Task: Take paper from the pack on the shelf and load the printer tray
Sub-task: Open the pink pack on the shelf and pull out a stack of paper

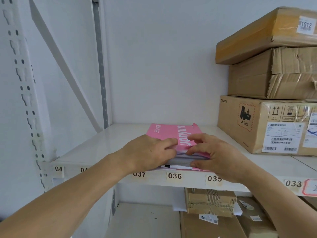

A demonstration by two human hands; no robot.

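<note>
A pink paper pack (169,133) lies flat on the white shelf (109,145), its near end torn open so the white sheet edges (185,159) show. My left hand (149,152) rests on the pack's near left corner, fingers curled over the pink wrapper. My right hand (214,152) is at the near right corner, fingers spread above the wrapper and thumb against the exposed stack's lower edge. Both hands touch the pack. The printer and its tray are out of view.
Three stacked cardboard boxes (267,117) stand on the shelf just right of the pack. Numbered labels run along the shelf's front edge (175,176). A perforated upright (25,93) rises at the left. More cardboard packages (211,203) sit on the lower shelf.
</note>
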